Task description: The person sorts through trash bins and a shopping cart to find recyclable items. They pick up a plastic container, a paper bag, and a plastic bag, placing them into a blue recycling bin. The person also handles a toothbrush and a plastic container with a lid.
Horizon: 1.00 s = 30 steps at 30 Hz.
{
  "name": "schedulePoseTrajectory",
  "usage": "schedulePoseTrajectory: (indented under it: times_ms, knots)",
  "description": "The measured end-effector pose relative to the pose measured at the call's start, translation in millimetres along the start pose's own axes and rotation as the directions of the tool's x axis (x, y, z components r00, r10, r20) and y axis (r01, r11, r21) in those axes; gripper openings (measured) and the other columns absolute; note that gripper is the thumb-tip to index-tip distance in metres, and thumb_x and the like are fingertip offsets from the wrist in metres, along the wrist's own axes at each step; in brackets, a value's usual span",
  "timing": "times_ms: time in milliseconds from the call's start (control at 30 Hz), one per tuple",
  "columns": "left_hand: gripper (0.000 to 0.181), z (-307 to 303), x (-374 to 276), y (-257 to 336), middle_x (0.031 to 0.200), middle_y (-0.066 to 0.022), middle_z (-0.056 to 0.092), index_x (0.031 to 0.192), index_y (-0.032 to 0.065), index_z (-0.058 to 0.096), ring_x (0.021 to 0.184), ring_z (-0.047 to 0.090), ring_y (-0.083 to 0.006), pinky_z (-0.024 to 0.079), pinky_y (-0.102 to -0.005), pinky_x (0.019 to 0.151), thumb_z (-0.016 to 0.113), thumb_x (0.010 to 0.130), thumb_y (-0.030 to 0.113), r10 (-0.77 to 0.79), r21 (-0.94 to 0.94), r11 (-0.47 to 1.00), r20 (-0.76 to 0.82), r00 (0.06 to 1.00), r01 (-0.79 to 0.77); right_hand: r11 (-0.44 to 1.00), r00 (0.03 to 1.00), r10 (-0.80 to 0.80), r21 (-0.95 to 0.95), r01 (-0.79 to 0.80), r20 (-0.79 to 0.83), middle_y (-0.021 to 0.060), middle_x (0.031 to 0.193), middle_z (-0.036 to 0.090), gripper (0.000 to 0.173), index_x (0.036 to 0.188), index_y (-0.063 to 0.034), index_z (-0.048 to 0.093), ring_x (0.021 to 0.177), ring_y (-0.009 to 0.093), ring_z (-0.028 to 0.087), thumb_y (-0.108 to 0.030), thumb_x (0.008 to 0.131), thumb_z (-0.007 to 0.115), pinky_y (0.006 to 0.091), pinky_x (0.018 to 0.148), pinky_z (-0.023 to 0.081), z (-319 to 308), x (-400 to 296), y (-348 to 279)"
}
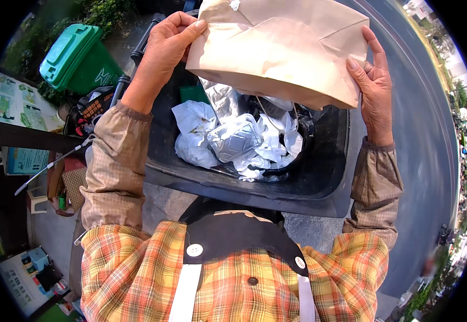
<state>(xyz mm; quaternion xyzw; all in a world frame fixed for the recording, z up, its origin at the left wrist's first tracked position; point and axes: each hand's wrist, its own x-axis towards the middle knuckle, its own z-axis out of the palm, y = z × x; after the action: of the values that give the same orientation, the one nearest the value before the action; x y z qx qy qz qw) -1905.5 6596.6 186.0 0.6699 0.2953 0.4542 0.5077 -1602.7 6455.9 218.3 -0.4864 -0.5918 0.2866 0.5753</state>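
Above a dark wheeled bin, a brown paper bag [273, 56] is stretched between my two hands. My left hand [173, 44] pinches its left edge with thumb and fingers. At the opposite edge, my right hand [372, 76] grips the paper between thumb and fingers. The bin [322, 185] stands open below and holds rubbish. Inside it lie a clear plastic food container [235, 137], crumpled white paper [195, 147] and a silvery wrapper [223, 98]. The bag hides the far part of the bin.
A green lidded bin [84, 60] stands at the upper left, beside a black bag [92, 108]. A thin metal pole [52, 165] slants near my left sleeve. Farther left are a paper carrier bag [70, 183] and a small stool [36, 201]. A road [422, 141] runs along the right.
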Motion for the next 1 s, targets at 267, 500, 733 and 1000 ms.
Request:
schedulePoseTrajectory:
  times_ms: [267, 500, 733, 1000]
  knots:
    - [0.011, -23.9, -170.7, 31.1, 0.078, 0.0005, 0.053, 0.088, 0.0070, 0.045, 0.063, 0.048, -0.0030, 0.039, -0.0173, 0.052, 0.053, 0.089, 0.014, -0.094, -0.003, 0.996, -0.082, 0.992, 0.094, 0.946, 0.935, -0.286, -0.094, 0.311, 0.208, 0.0155, 0.112, 0.057, 0.077, 0.129, -0.0060, 0.040, 0.114, 0.027, 0.048, -0.039, 0.068, 0.073, 0.0478, 0.099, 0.030, 19.0, -42.4, -31.5]
    - [0.032, -75.5, -254.9, 52.9, 0.096, -0.0072, 0.054, 0.098, 0.0064, 0.051, 0.087, 0.054, -0.0158, 0.044, -0.0298, 0.077, 0.070, 0.075, 0.020, -0.305, 0.324, 0.906, 0.053, 0.951, 0.272, 0.978, 0.472, -0.206, 0.174, 0.112, 0.857, 0.0157, 0.126, 0.047, 0.052, 0.123, -0.0039, 0.049, 0.119, 0.032, 0.043, -0.029, 0.079, 0.059, 0.0421, 0.098, 0.034, 84.1, -64.9, -35.0]
    - [0.074, -49.9, -193.6, 86.3, 0.121, -0.0111, 0.051, 0.112, 0.0111, 0.057, 0.121, 0.039, -0.0301, 0.031, -0.0444, 0.101, 0.079, 0.051, 0.047, -0.196, 0.586, 0.801, 0.445, 0.874, -0.118, 0.990, 0.303, -0.030, -0.014, 0.141, 0.952, 0.0143, 0.135, 0.036, 0.050, 0.131, -0.0104, 0.041, 0.127, 0.032, 0.031, -0.031, 0.086, 0.049, 0.0476, 0.104, 0.019, 84.9, -73.4, -57.0]
    - [0.034, -33.3, -239.9, -12.8, 0.062, -0.0140, 0.060, 0.084, 0.0031, 0.066, 0.058, 0.058, -0.0285, 0.045, -0.0356, 0.054, 0.065, 0.076, 0.036, -0.495, 0.358, 0.846, 0.247, 0.833, 0.396, 0.636, 0.583, 0.721, -0.022, -0.772, 0.375, -0.0006, 0.079, 0.056, 0.025, 0.091, 0.0004, 0.057, 0.071, 0.004, 0.050, -0.024, 0.087, 0.057, 0.0176, 0.065, 0.040, 100.1, -191.5, 28.8]
